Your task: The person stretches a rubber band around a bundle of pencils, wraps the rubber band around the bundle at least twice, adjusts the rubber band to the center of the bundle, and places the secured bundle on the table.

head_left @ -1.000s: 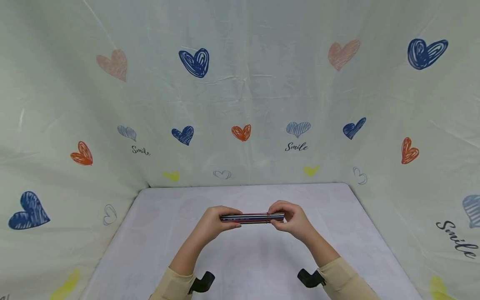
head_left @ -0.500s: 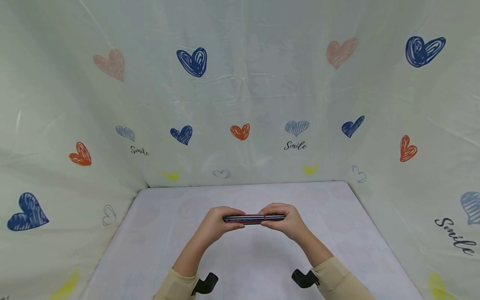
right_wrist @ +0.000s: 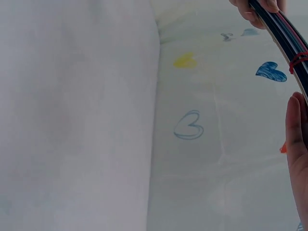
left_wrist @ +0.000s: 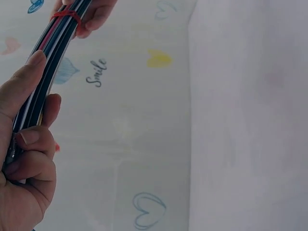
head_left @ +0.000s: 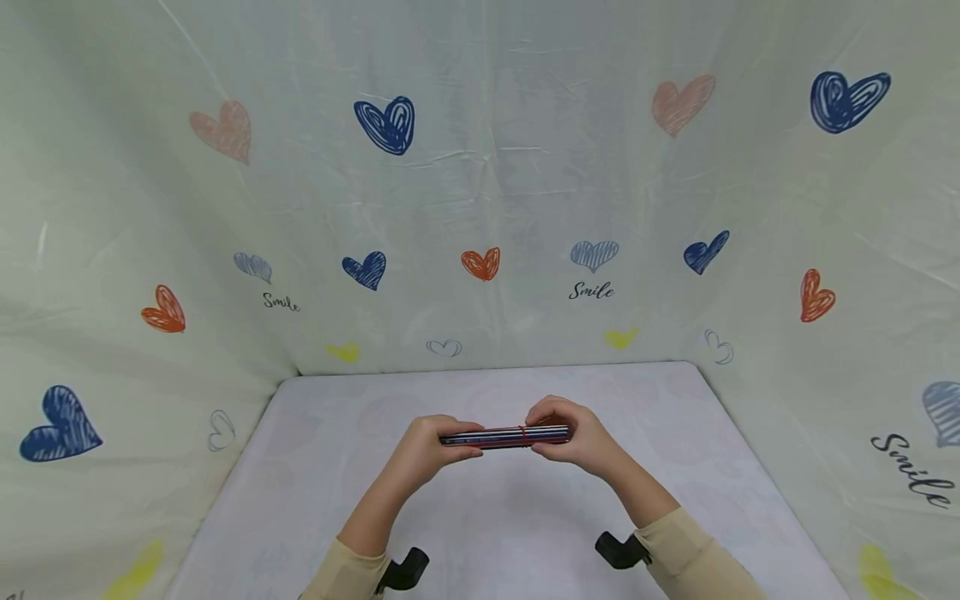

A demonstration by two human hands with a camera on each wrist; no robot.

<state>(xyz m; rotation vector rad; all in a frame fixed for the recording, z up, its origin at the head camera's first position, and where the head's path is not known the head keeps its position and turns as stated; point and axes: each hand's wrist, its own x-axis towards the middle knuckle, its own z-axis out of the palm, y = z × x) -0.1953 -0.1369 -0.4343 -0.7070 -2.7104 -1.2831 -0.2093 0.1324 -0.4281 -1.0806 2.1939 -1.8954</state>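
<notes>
A bundle of thin, mostly dark pencils (head_left: 498, 438) with a pink one among them lies level between both hands, held up over the table. My left hand (head_left: 429, 443) grips its left end, thumb on one side and curled fingers on the other, as the left wrist view shows. A red rubber band (left_wrist: 67, 15) loops round the bundle, right of its middle in the head view. My right hand (head_left: 581, 435) holds the right end, fingertips beside the band. Only part of this hand shows at the edge of the right wrist view.
A pale table (head_left: 517, 533) with rounded far corners spreads beneath the hands. Behind and at both sides hangs a whitish sheet (head_left: 480, 192) printed with hearts and "Smile". Black devices (head_left: 405, 569) are strapped at both wrists over beige sleeves (head_left: 693, 554).
The red band now sits farther left along the bundle than a second ago. My right hand moved left with it, then back slightly right. The left hand keeps its grip.
</notes>
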